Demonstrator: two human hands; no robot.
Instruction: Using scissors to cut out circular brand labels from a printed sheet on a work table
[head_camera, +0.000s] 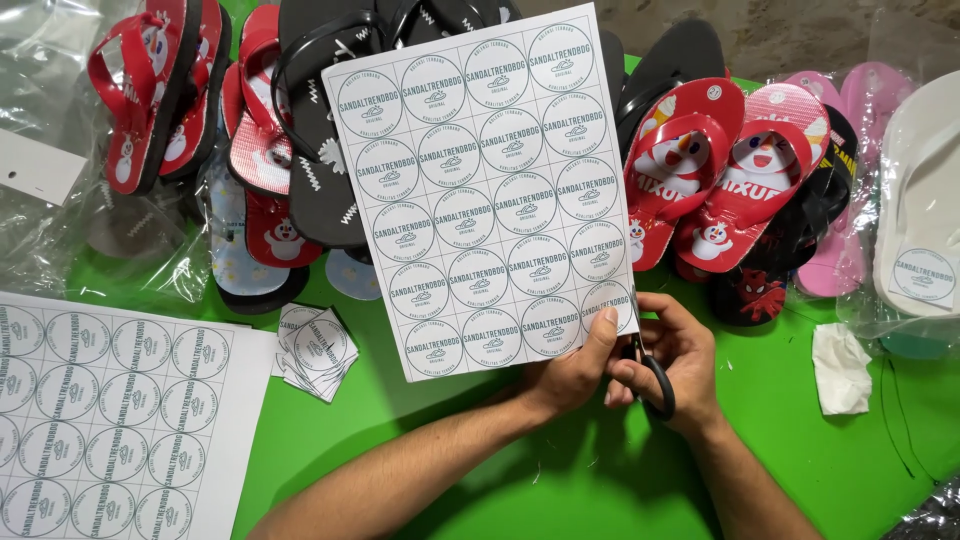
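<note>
My left hand (572, 372) pinches the lower right corner of a white paper sheet (485, 190) printed with rows of round labels and holds it upright over the green table (560, 480). My right hand (680, 362) grips black-handled scissors (652, 380) right beside that corner; the blades are hidden behind the sheet and my fingers.
A second label sheet (110, 415) lies flat at the lower left, with a small pile of cut-out labels (315, 350) beside it. Red, black, pink and white flip-flops (715, 175) lie across the back, some in clear plastic bags. A crumpled white tissue (840, 365) sits at right.
</note>
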